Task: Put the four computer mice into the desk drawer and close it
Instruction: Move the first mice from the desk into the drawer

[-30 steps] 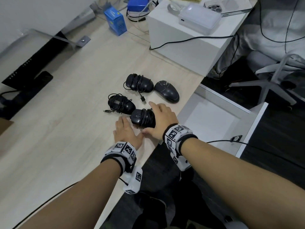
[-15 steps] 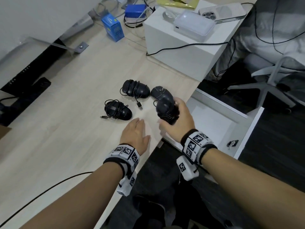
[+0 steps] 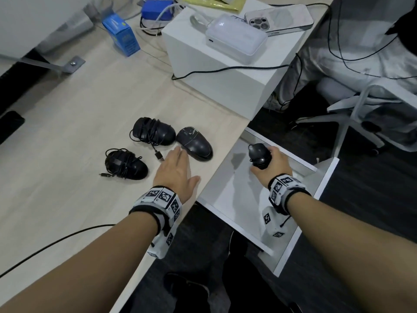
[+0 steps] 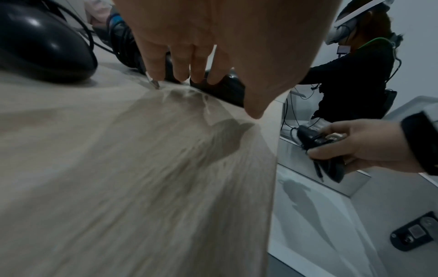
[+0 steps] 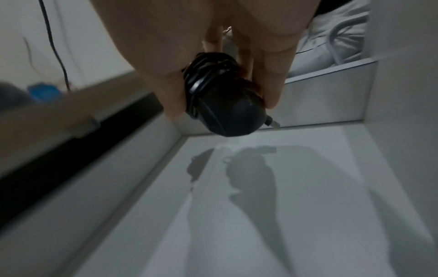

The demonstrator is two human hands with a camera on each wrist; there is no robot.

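We observe the right hand (image 3: 274, 164) over the open white desk drawer (image 3: 325, 177), its grip closed around a black cable-wrapped computer mouse (image 3: 259, 155); thumb and fingers (image 5: 272, 90) clamp its sides, and the mouse hangs clear of the drawer floor, near the back corner, its plug sticking out beside the fingers. Three mice remain on the pale wood-grain counter (image 3: 56, 132). We note a glossy black mouse with no wrapped cable (image 3: 195, 143) nearest the drawer, a black mouse bound in its cable (image 3: 153, 131) just beside it on the left, and a second cable-bound black mouse (image 3: 126, 164) nearer the person. The left hand (image 3: 176, 175) is held flat above the counter with fingers straight, its grip holding nothing; its fingertips (image 4: 180, 75) reach the near edge of the glossy mouse, but we cannot tell whether they touch it. The drawer holds no mouse yet.
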